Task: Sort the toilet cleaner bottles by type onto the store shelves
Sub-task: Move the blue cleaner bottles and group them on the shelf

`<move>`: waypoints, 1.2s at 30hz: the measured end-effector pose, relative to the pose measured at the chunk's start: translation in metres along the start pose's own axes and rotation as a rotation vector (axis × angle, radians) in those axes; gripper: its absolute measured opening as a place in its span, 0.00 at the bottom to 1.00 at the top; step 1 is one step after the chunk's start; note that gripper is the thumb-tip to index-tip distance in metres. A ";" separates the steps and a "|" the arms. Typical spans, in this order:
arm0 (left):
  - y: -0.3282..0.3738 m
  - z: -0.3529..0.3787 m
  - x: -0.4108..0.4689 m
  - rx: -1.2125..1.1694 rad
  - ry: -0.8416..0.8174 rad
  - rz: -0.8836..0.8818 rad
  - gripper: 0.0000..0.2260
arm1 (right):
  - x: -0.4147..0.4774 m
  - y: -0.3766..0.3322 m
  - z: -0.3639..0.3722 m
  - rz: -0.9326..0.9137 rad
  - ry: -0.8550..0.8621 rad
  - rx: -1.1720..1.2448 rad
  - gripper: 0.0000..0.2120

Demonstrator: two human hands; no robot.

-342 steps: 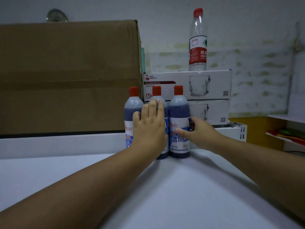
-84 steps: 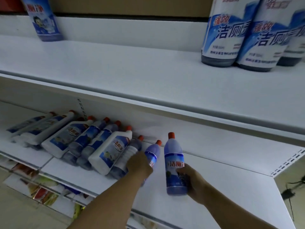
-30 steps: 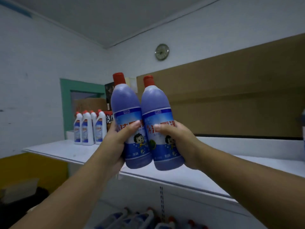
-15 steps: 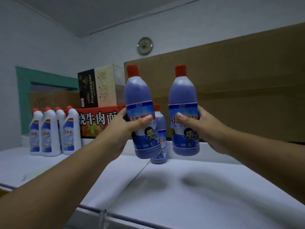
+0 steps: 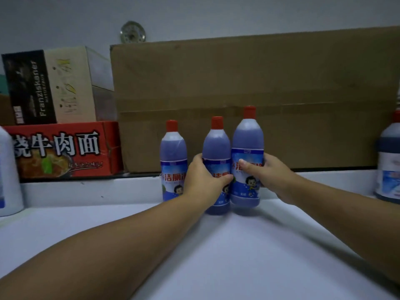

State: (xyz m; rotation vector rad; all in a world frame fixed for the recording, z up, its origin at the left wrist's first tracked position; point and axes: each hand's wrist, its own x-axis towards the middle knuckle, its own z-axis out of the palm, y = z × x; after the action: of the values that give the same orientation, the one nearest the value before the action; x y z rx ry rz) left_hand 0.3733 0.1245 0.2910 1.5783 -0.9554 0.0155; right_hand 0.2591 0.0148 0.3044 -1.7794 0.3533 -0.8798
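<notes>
A: From the head camera, what do we have in our hands?

B: Our left hand (image 5: pixel 202 178) is wrapped around the middle bottle (image 5: pixel 216 148), thumb across its label. Our right hand (image 5: pixel 269 174) grips the right bottle (image 5: pixel 247 146) the same way, thumb on the front of the label. Both sit just right of the frame's centre.

A: Are the two bottles touching?

B: They press side by side. The middle one's base rests on the white shelf (image 5: pixel 216 256). The right one looks a little higher, though we cannot tell if its base is off the surface.

A: And the third one?

B: The left bottle (image 5: pixel 173 152) stands upright alone just to the left, against the shelf's low back rim, our left hand partly in front of it. All three are purple-blue with red caps and the same blue-and-white label.

A: What is behind them?

B: A large cardboard box (image 5: pixel 259 94) fills the upper right. At the left, a red noodle carton (image 5: pixel 62 150) lies under a black-and-cream box (image 5: pixel 54 85). A wall clock (image 5: pixel 132 32) peeks above the cardboard.

A: The edges?

B: A white bottle (image 5: pixel 8 169) is cut off at the left edge, and a darker bottle (image 5: pixel 388 165) at the right edge, both blurred.
</notes>
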 end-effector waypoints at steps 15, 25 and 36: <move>-0.003 -0.006 -0.003 0.773 0.066 0.384 0.50 | 0.014 0.029 0.011 0.006 -0.044 -0.108 0.14; -0.001 -0.020 0.007 1.290 -0.078 0.396 0.58 | 0.025 0.024 0.012 -0.025 -0.008 -0.333 0.20; -0.005 -0.019 0.007 1.365 -0.004 0.371 0.57 | 0.027 0.019 0.013 -0.079 0.027 -0.585 0.28</move>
State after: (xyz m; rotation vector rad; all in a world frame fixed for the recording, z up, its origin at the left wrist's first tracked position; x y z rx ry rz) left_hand 0.3899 0.1357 0.2953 2.5489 -1.3165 1.1266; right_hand 0.2903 -0.0004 0.2962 -2.3311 0.6072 -0.9153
